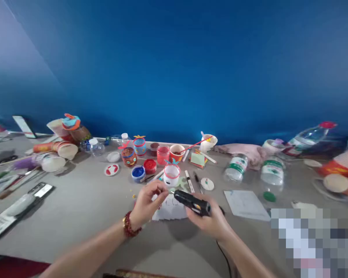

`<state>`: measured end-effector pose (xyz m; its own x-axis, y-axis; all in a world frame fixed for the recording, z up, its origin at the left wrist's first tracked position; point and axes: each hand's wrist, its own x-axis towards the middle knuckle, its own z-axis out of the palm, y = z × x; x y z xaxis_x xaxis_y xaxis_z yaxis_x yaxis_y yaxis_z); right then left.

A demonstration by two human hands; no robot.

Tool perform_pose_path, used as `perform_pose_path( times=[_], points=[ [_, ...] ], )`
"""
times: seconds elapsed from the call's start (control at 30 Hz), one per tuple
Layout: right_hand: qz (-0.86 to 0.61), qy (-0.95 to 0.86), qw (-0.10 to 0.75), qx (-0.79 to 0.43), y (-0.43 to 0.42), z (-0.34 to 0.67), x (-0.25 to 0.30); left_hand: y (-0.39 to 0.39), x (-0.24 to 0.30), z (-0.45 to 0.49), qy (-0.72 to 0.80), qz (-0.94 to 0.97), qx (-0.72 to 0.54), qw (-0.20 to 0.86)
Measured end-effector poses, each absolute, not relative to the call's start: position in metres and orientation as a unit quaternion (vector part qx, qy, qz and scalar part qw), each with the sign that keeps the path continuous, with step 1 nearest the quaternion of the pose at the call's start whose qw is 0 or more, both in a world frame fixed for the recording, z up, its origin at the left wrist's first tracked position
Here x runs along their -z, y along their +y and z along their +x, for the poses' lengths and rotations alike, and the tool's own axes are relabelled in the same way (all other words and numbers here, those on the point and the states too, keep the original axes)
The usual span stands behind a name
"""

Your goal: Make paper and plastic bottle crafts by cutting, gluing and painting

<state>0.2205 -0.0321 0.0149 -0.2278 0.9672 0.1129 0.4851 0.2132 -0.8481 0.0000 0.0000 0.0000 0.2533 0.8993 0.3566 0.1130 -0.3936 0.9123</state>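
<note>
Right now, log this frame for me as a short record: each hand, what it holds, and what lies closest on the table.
right hand: grips black plastic glue gun, nozzle toward the left hand
left hand: fingertips pinched together at the gun's nozzle; pinched item too small to tell; red bead bracelet on wrist
under hands: white paper sheet on grey table
just behind: white cup with red rim, blue paint pot
</note>
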Motion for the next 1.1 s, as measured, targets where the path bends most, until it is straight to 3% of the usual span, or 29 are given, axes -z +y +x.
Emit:
perform_pose_path(
  times=[1.1],
  points=[
    [-0.529, -0.699, 0.337, -0.343, -0.0305, 0.221, -0.0163, -0.0021, -0.006, -0.0002, 0.375, 0.671, -0.488, 0.413]
  ],
)
